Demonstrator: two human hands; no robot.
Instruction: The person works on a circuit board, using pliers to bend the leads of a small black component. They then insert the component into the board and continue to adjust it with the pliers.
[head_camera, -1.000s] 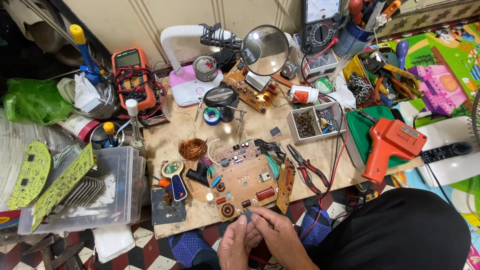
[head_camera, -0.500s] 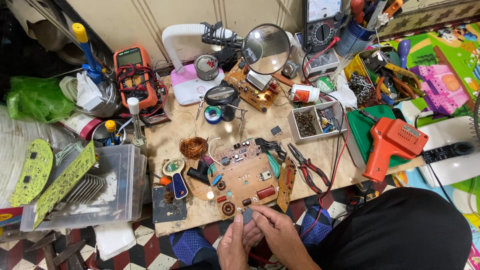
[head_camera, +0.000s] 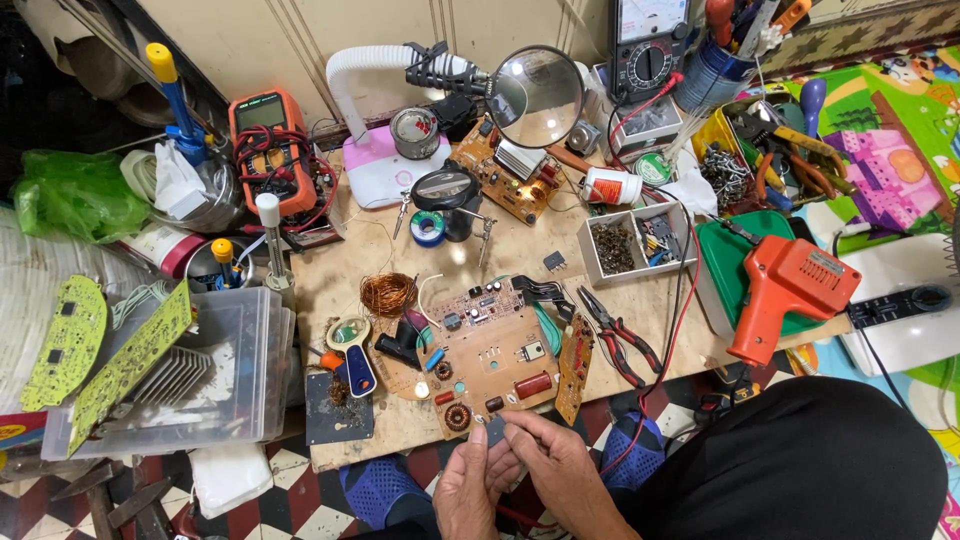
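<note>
Head view: fingertips of both hands pinch a small dark component (head_camera: 494, 431), left hand (head_camera: 468, 490) and right hand (head_camera: 562, 478) closed on it together just off the workbench's (head_camera: 660, 310) near edge. Right above it, a brown circuit board (head_camera: 490, 350) lies flat at that edge. Red-handled pliers (head_camera: 622, 340) rest beside the board, copper wire coil (head_camera: 387, 294) further in, orange soldering gun (head_camera: 790, 290) at the right edge.

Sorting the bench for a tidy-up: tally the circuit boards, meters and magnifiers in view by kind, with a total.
Brown boards: 3, big one, narrow one, one under the lens
Yellow-green boards: 2
Meters: 2, orange, dark
Magnifiers: 3
Total: 10
</note>
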